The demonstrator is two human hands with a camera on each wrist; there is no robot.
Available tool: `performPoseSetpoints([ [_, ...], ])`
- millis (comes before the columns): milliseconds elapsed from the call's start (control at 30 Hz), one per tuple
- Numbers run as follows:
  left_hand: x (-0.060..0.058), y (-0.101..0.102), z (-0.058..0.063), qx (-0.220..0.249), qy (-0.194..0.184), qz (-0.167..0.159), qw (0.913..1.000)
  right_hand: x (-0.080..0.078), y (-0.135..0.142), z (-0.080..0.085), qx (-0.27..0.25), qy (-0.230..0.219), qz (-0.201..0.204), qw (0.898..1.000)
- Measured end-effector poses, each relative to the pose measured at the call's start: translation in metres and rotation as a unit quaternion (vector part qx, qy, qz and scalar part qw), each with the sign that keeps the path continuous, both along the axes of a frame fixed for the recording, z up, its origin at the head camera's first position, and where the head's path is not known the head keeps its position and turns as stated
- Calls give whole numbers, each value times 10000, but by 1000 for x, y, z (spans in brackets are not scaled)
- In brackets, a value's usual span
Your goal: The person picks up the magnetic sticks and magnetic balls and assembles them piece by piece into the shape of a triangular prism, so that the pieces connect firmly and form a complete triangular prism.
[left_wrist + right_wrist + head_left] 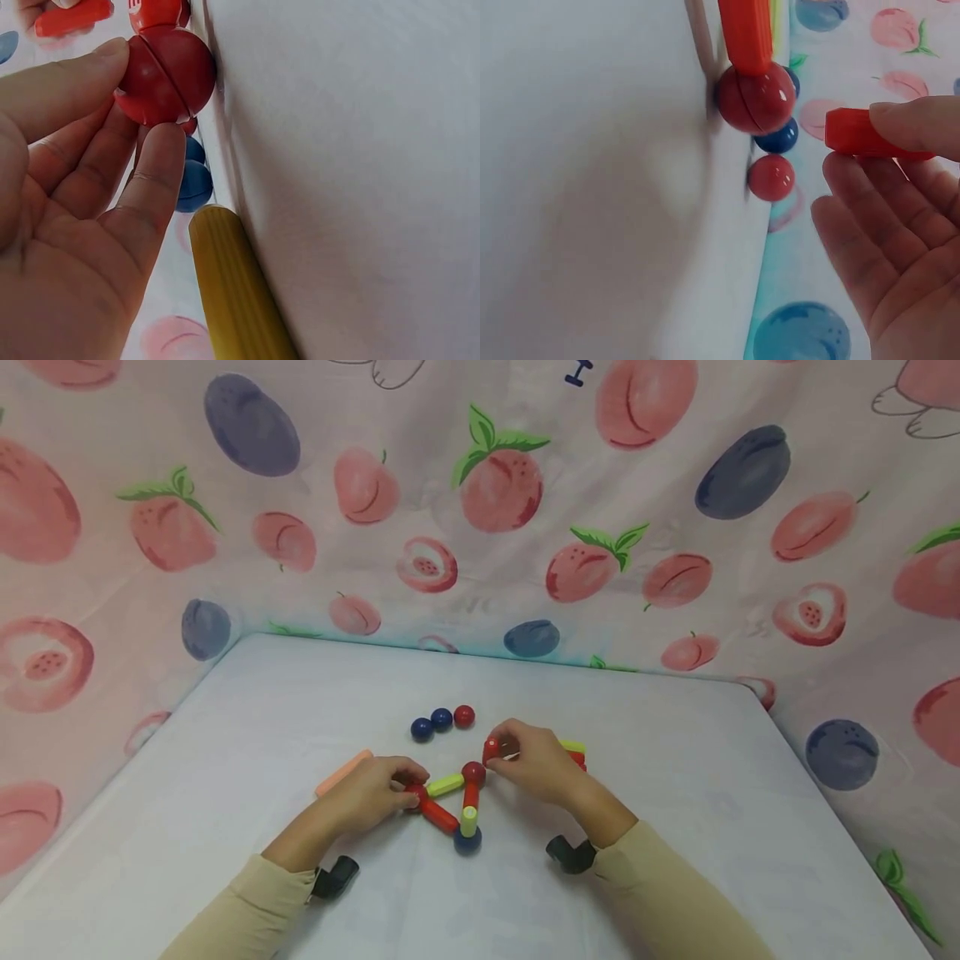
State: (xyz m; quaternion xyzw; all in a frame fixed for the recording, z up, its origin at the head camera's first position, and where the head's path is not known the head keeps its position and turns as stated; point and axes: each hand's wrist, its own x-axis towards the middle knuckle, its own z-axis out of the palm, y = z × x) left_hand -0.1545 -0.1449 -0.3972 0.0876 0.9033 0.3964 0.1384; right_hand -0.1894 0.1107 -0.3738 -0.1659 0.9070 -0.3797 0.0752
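Note:
A flat triangle of toy building sticks and balls lies on the table. It has a yellow-green stick (446, 786), two red sticks, a left red ball (169, 75), a right red ball (473, 773) and a blue ball (467, 840) nearest me. Another yellow-green stick (469, 821) rises from the blue ball. My left hand (378, 789) pinches the left red ball between thumb and fingers. Just beyond the right red ball, my right hand (536, 762) pinches a loose red stick (847, 133) above the table, apart from the triangle.
Two blue balls (431, 724) and a red ball (464, 717) sit in a row behind the triangle. An orange stick (345, 772) lies beyond my left hand. Yellow and red sticks (574, 747) lie partly hidden behind my right hand. Fruit-printed cloth (480, 568) backs the table.

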Motion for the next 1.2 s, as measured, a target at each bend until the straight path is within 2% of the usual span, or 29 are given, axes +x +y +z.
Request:
performPoseSetpoints([
  [400,0,2,-1,-16,-12,29,10000,-3,-9,-10,-87,-212,309,9993],
  [600,0,2,-2,69,-70,33,9999,-2,-12,-10,-31,-261,273,9993],
  [933,0,1,-1,19,51,-67,10000,-3,-16,-9,-21,-346,340,9988],
  [1200,2,3,2,-69,-36,-36,10000,-10,-7,-16,36,-429,223,9988],
])
